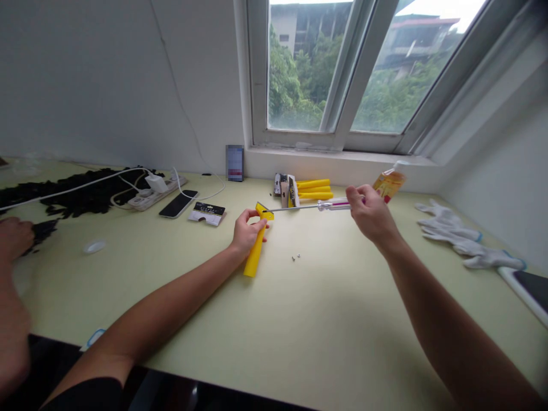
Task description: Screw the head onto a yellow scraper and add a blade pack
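My left hand (246, 233) is closed round a yellow plastic scraper (254, 258), its wide head up and its handle slanting down over the table. In my right hand (371, 212) is a screwdriver (329, 204) with a clear handle. Its long metal shaft runs left to the scraper's head, where the tip meets a small dark part; whether it sits in a screw I cannot tell. Two tiny metal pieces, seemingly a screw (293, 258) and a nut (298, 256), lie on the table below the shaft.
Behind, several yellow scrapers (314, 188) lie with printed cards. A black-and-white card (207, 214), a phone (178, 204) and a power strip (156, 193) are at left. White gloves (454, 234) lie right, near an orange packet (389, 181). Another person's hand (16, 237) is far left by black pieces.
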`<control>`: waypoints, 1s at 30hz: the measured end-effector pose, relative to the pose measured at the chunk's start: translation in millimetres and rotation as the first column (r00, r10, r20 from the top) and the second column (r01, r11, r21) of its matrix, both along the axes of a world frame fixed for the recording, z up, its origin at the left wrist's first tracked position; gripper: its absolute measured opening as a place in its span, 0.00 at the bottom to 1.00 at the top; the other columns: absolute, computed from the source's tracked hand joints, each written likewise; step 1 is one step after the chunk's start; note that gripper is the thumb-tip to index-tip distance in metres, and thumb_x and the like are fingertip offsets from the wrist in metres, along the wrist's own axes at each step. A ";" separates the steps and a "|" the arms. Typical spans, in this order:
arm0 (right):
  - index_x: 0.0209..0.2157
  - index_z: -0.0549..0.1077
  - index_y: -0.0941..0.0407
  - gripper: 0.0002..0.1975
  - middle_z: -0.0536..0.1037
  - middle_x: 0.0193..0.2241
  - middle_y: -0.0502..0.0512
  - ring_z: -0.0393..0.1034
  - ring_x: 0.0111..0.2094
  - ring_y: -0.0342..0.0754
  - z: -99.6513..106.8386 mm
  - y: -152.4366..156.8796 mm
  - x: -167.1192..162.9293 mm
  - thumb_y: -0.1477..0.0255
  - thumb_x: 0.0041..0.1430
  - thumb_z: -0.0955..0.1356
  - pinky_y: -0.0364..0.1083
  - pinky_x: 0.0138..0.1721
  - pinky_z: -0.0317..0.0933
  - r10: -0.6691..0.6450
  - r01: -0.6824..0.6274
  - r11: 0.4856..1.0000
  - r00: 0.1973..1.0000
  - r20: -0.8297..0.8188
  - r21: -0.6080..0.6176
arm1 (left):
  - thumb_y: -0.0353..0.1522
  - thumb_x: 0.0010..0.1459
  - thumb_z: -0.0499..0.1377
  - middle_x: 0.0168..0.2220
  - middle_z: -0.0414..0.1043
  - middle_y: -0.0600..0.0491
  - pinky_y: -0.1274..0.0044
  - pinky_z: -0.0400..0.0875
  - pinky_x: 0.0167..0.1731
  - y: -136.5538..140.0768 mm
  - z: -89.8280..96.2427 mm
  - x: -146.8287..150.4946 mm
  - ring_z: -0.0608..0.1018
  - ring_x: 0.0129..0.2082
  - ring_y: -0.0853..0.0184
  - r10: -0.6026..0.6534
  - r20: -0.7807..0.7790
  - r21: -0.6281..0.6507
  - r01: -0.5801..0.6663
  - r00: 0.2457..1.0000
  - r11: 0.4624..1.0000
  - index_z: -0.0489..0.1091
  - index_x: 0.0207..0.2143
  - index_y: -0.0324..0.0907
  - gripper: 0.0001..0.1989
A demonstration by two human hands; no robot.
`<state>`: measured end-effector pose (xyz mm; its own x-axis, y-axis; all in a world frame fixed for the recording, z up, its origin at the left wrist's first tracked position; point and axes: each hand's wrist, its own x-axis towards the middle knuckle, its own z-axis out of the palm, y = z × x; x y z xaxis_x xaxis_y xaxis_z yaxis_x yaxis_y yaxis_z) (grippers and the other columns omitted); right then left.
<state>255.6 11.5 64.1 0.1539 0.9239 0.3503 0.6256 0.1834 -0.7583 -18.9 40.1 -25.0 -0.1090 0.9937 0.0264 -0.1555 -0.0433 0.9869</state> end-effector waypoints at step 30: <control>0.48 0.65 0.53 0.22 0.74 0.28 0.51 0.69 0.22 0.45 -4.0 -4.6 -6.4 0.52 0.61 0.64 0.46 0.25 0.65 0.145 -0.152 0.977 0.988 0.055 0.146 | 0.31 0.49 0.67 0.50 0.68 0.47 0.81 0.74 0.14 0.2 -4.0 0.5 0.79 0.29 0.68 -0.005 0.037 -0.047 0.007 0.999 0.999 0.66 0.37 0.39 0.15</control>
<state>249.2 6.9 60.2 -0.0001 0.8719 0.4897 0.6150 0.3862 -0.6875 -18.3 40.3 -29.0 -0.1027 0.9944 -0.0240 -0.1918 0.0039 0.9814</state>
